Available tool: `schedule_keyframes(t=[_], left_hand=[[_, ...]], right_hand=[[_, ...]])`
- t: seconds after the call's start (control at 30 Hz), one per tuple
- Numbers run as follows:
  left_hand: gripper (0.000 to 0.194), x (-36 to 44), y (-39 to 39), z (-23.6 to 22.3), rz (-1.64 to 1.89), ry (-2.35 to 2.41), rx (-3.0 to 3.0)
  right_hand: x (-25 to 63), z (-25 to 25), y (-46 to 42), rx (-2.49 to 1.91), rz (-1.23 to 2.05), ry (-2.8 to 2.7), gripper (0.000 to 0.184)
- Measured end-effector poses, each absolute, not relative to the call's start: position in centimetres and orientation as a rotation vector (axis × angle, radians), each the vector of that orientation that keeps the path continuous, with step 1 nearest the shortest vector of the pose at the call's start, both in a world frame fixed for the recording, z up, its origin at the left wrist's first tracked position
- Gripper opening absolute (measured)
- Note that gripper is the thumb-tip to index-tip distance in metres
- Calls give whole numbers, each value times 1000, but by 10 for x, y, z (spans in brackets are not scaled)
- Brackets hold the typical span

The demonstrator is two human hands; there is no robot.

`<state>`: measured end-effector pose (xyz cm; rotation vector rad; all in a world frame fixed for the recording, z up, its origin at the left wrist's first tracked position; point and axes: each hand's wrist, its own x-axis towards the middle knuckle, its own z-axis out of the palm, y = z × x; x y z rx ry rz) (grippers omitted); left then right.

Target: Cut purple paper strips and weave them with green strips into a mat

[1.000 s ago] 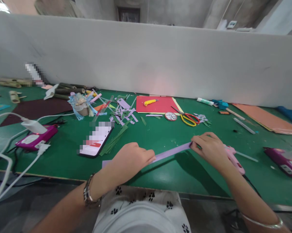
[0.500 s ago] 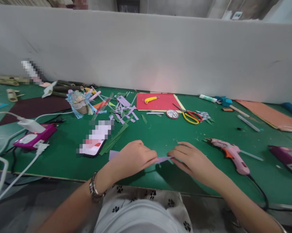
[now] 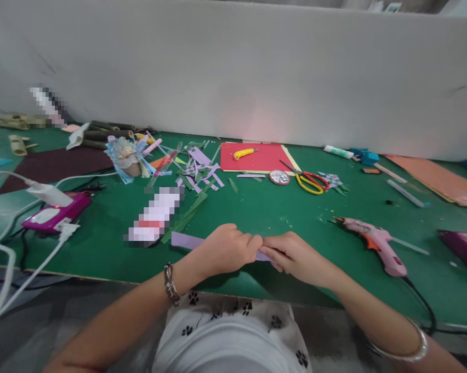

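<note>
A strip of purple paper (image 3: pixel 185 241) runs under and between my two hands just above the green table, its left end sticking out past my left wrist. My left hand (image 3: pixel 231 248) is closed on the strip, with thumb and fingers pinched near its right part. Touching it, my right hand (image 3: pixel 295 256) grips the strip's right end, fingers curled. The fingers cover most of the strip there, so any fold is hidden. Long green paper strips (image 3: pixel 187 217) and a phone with a blurred screen (image 3: pixel 154 215) lie to the left of my hands.
A pink glue gun (image 3: pixel 377 241) lies at right, its cord trailing off the front edge. Scissors (image 3: pixel 309 181), a round tin (image 3: pixel 279 177) and a yellow cutter (image 3: pixel 245 154) on red paper (image 3: pixel 252 165) are farther back. Paper scraps (image 3: pixel 200 168) and a purple power strip (image 3: pixel 58 212) are left.
My right hand has moved left and now meets my left hand, closing the gap where the strip showed. The view has tilted slightly downward.
</note>
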<state>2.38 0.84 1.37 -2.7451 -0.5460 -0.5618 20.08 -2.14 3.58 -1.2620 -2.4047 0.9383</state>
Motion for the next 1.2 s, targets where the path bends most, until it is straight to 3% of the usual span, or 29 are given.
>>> schedule_keyframes(t=[0.4, 0.6, 0.8, 1.0, 1.2], left_hand=[[29, -23, 14, 15, -609, -666, -2579], [34, -57, 15, 14, -625, -838, -2431], [23, -18, 2, 21, -962, -682, -2655], [44, 7, -2, 16, -872, -570, -2835], [49, 13, -2, 13, -743, -661, -2936]], right_hand=[[266, 55, -33, -1553, 824, -2285, 46], [298, 60, -47, -1685, 397, -2251, 49], [261, 51, -48, -1446, 143, -2527, 41], [239, 53, -39, -1128, 173, -2703, 39], [223, 46, -34, -1102, -189, -2621, 25]])
